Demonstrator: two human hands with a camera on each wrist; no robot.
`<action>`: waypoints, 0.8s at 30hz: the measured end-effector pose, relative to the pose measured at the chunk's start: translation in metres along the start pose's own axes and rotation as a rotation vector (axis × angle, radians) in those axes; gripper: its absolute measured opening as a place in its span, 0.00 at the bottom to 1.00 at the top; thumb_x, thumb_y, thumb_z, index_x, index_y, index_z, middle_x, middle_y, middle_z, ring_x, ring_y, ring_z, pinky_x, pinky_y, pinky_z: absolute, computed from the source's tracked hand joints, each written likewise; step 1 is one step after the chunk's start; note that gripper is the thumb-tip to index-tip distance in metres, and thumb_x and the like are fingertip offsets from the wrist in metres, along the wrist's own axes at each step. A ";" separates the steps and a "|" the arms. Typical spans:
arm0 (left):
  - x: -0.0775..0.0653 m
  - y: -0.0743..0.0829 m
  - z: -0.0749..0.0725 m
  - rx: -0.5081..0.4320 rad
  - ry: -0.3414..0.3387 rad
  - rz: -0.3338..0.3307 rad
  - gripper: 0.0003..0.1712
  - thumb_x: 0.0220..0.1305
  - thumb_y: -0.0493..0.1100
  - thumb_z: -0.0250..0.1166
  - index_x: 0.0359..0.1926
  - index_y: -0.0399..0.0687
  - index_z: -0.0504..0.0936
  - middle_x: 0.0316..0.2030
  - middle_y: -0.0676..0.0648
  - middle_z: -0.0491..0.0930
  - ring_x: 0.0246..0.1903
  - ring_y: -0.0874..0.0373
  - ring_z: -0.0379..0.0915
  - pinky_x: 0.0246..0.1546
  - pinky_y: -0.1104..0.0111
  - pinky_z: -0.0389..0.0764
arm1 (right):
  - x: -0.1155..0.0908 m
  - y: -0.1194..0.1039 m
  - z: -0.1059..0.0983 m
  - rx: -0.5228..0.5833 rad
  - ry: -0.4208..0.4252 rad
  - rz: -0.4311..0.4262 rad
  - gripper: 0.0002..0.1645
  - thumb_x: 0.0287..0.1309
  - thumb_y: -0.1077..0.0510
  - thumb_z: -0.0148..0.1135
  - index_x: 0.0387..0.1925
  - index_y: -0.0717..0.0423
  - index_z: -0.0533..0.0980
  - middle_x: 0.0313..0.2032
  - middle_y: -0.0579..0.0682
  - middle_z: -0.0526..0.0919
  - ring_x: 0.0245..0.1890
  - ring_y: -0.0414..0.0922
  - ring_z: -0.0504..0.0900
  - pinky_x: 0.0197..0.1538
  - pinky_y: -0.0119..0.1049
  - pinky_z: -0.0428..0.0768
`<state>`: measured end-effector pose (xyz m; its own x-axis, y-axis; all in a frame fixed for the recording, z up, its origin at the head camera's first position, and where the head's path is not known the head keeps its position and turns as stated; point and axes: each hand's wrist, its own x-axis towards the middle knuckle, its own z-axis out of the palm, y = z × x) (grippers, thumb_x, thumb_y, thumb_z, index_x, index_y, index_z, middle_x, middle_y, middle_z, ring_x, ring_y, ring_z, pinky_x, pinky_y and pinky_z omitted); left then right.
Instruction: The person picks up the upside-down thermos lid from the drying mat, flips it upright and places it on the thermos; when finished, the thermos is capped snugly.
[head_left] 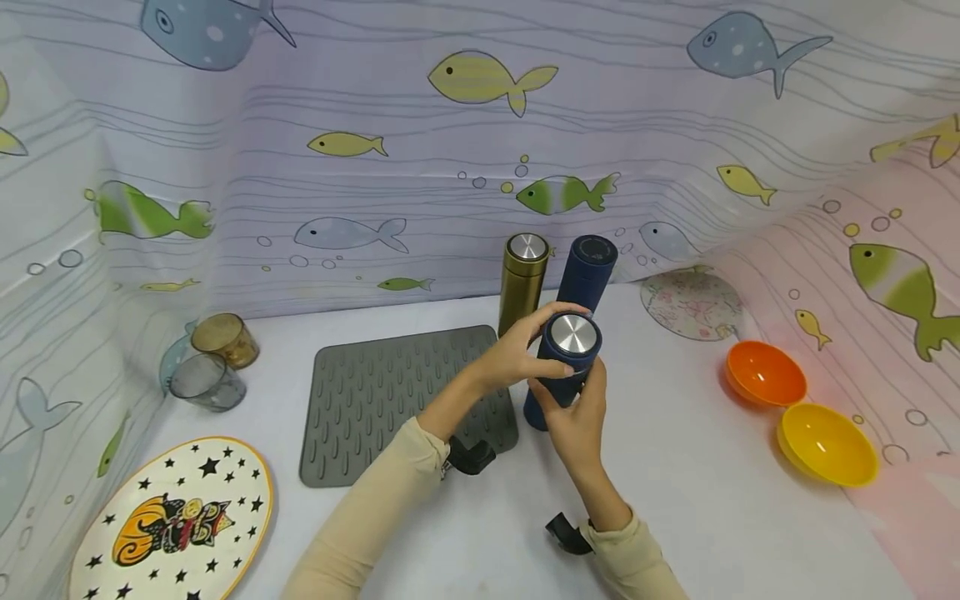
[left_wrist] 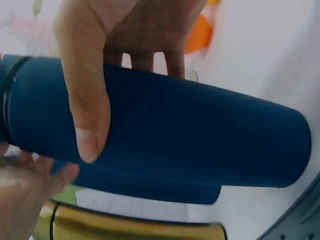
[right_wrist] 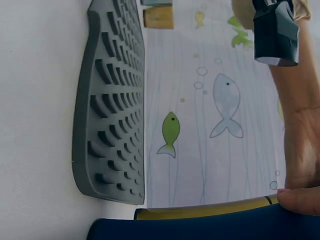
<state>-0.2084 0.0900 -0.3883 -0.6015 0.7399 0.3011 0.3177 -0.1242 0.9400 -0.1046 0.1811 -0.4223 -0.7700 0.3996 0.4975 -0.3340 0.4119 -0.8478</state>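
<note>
In the head view a dark blue thermos (head_left: 573, 333) with a brushed silver lid top stands close in front of me, nearly upright. My left hand (head_left: 516, 357) curls round its upper end, thumb and fingers at the lid. Lower down, my right hand (head_left: 583, 429) grips the body. The left wrist view shows the long blue body (left_wrist: 200, 130) with a thumb laid across it. Just behind are a gold thermos (head_left: 519, 292) with a silver top and a second blue thermos (head_left: 588, 271) with a dark top.
A grey ridged mat (head_left: 405, 400) lies left of the thermoses. Two tinted glasses, one brown (head_left: 225, 340) and one grey (head_left: 207, 382), stand farther left, above an oval plate (head_left: 247, 492). Orange (head_left: 765, 373) and yellow (head_left: 827, 444) bowls are at the right; a floral round piece (head_left: 692, 305) lies behind them.
</note>
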 end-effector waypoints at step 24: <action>-0.002 0.007 -0.001 0.243 0.075 0.035 0.47 0.50 0.44 0.78 0.71 0.47 0.67 0.65 0.44 0.68 0.68 0.54 0.62 0.70 0.53 0.62 | 0.000 -0.001 -0.001 0.037 -0.020 0.049 0.45 0.47 0.77 0.70 0.66 0.75 0.59 0.61 0.72 0.67 0.61 0.59 0.69 0.61 0.47 0.70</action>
<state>-0.2063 0.0869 -0.3824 -0.6367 0.6858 0.3526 0.5009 0.0202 0.8652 -0.1039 0.1815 -0.4209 -0.7965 0.4017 0.4519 -0.3155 0.3614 -0.8774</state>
